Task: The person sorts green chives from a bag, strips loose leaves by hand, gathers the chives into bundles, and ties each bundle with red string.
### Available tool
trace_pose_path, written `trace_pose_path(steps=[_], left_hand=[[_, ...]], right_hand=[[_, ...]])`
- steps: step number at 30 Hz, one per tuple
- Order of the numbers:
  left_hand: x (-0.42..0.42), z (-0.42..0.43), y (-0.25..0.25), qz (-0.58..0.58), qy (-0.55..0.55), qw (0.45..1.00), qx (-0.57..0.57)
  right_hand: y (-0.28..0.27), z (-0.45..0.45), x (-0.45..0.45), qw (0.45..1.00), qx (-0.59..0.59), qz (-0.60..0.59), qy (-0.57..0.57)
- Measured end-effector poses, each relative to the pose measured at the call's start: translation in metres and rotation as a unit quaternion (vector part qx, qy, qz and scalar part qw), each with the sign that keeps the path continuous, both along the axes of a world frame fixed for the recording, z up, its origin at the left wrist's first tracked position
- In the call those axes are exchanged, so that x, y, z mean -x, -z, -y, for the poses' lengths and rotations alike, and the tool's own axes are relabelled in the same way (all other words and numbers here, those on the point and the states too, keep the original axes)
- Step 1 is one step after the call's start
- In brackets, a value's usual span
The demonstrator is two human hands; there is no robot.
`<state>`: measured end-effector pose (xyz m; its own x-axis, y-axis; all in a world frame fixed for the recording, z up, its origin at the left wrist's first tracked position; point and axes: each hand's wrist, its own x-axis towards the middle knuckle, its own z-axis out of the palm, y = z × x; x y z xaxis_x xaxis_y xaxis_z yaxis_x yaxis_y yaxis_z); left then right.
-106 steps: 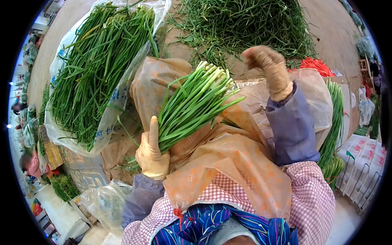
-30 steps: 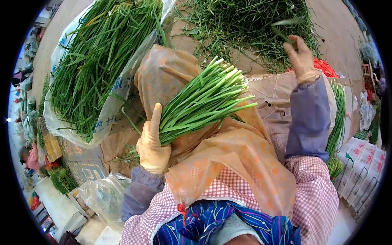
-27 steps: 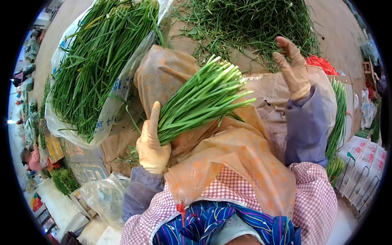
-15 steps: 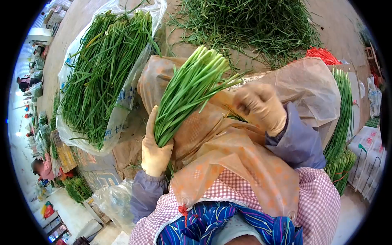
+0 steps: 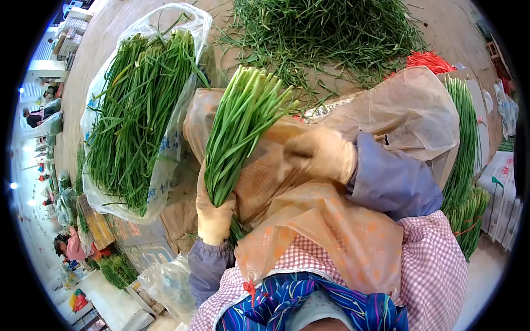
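Note:
My left hand (image 5: 214, 212), in a tan glove, is closed round the lower, leafy end of a bunch of garlic chives (image 5: 243, 129). The pale cut stems of the bunch fan out at the top, above my lap. To the right of the bunch is my right hand (image 5: 326, 155), gloved the same way and apart from the stems. Its fingers are smeared by motion, so what they hold, if anything, does not show. Beneath both hands an orange-brown plastic apron (image 5: 326, 215) covers my lap.
An open plastic bag (image 5: 182, 129) full of long chives (image 5: 141, 116) lies at the left. A heap of loose green leaves (image 5: 331, 33) spreads over the floor ahead. Red ties (image 5: 430, 62) lie at the upper right, near stacked chive bundles (image 5: 464, 220). Other people (image 5: 72, 245) are far left.
The bunch in my left hand has turned more upright. My right hand has moved left and slightly down, nearer the bunch. The whole view has shifted a little.

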<state>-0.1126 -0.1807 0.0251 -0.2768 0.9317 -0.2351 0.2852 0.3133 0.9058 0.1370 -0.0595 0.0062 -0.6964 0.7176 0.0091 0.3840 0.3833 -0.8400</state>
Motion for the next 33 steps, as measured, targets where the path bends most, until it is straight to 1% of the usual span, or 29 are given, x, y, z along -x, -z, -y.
trace_pose_path(steps=[1, 2, 3, 4, 7, 8, 9, 10, 11, 12, 13, 15, 16, 19, 20, 21, 23, 24, 27, 28, 31, 33], left_hand=[[0.002, 0.0, 0.0, 0.017, -0.003, 1.0, 0.01], [0.004, 0.0, 0.001, 0.023, -0.001, 1.0, 0.007], [0.004, 0.0, 0.001, 0.03, 0.0, 1.0, 0.006], [0.005, 0.0, 0.002, 0.037, 0.002, 0.999, 0.006], [0.013, 0.003, 0.008, 0.077, -0.022, 0.996, 0.047], [0.014, 0.002, 0.007, 0.097, -0.032, 0.993, 0.067], [0.012, 0.001, 0.0, 0.126, -0.045, 0.986, 0.096], [0.012, 0.001, -0.002, 0.138, -0.051, 0.983, 0.11], [0.011, 0.001, -0.004, 0.149, -0.057, 0.979, 0.124], [0.013, 0.0, -0.005, 0.139, -0.055, 0.981, 0.124], [0.013, -0.001, -0.003, 0.135, -0.049, 0.982, 0.125], [0.019, 0.001, 0.007, 0.116, -0.026, 0.989, 0.086], [0.02, 0.002, 0.009, 0.112, -0.024, 0.99, 0.081], [0.018, 0.002, 0.009, 0.102, -0.019, 0.991, 0.079], [0.018, 0.002, 0.009, 0.091, -0.009, 0.993, 0.077], [0.018, 0.001, 0.007, 0.089, -0.007, 0.993, 0.077], [0.016, 0.0, 0.003, 0.099, -0.011, 0.992, 0.081], [0.015, -0.001, 0.002, 0.103, -0.016, 0.991, 0.084], [0.013, -0.002, 0.001, 0.101, -0.024, 0.991, 0.089], [0.015, -0.002, 0.001, 0.108, -0.021, 0.99, 0.092], [0.018, -0.003, 0.003, 0.121, -0.014, 0.988, 0.093], [0.018, -0.004, 0.004, 0.123, -0.011, 0.988, 0.092]], right_hand=[[-0.001, -0.005, -0.004, 0.991, 0.094, -0.074, 0.064], [-0.005, -0.01, -0.007, 0.962, 0.177, -0.161, 0.13], [-0.006, -0.013, -0.01, 0.89, 0.355, -0.2, 0.205], [-0.011, -0.017, -0.015, 0.857, 0.369, -0.295, 0.207], [-0.022, -0.018, -0.01, 0.859, 0.324, -0.325, 0.228], [-0.021, -0.013, -0.004, 0.874, 0.293, -0.323, 0.214], [-0.019, -0.012, -0.001, 0.912, 0.176, -0.305, 0.208], [-0.017, -0.011, 0.003, 0.936, 0.058, -0.284, 0.199], [-0.016, -0.011, 0.008, 0.946, -0.061, -0.259, 0.187], [-0.026, -0.018, 0.014, 0.923, -0.103, -0.305, 0.209], [-0.032, -0.023, 0.013, 0.917, -0.13, -0.31, 0.216], [-0.039, -0.039, 0.009, 0.901, -0.19, -0.317, 0.23], [-0.04, -0.053, 0.006, 0.88, -0.275, -0.305, 0.236], [-0.06, -0.075, 0.006, 0.909, -0.316, -0.201, 0.183], [-0.055, -0.082, 0.011, 0.913, -0.345, -0.138, 0.168], [-0.055, -0.088, 0.014, 0.943, -0.282, -0.114, 0.137], [-0.054, -0.097, 0.019, 0.984, -0.152, -0.064, 0.071], [-0.051, -0.1, 0.021, 0.993, -0.057, -0.087, 0.055], [-0.032, -0.105, 0.026, 0.984, -0.019, -0.177, -0.017], [-0.029, -0.107, 0.028, 0.985, -0.002, -0.17, -0.038], [-0.032, -0.103, 0.03, 0.981, 0.011, -0.194, -0.005], [-0.032, -0.104, 0.034, 0.97, 0.092, -0.227, -0.013]])
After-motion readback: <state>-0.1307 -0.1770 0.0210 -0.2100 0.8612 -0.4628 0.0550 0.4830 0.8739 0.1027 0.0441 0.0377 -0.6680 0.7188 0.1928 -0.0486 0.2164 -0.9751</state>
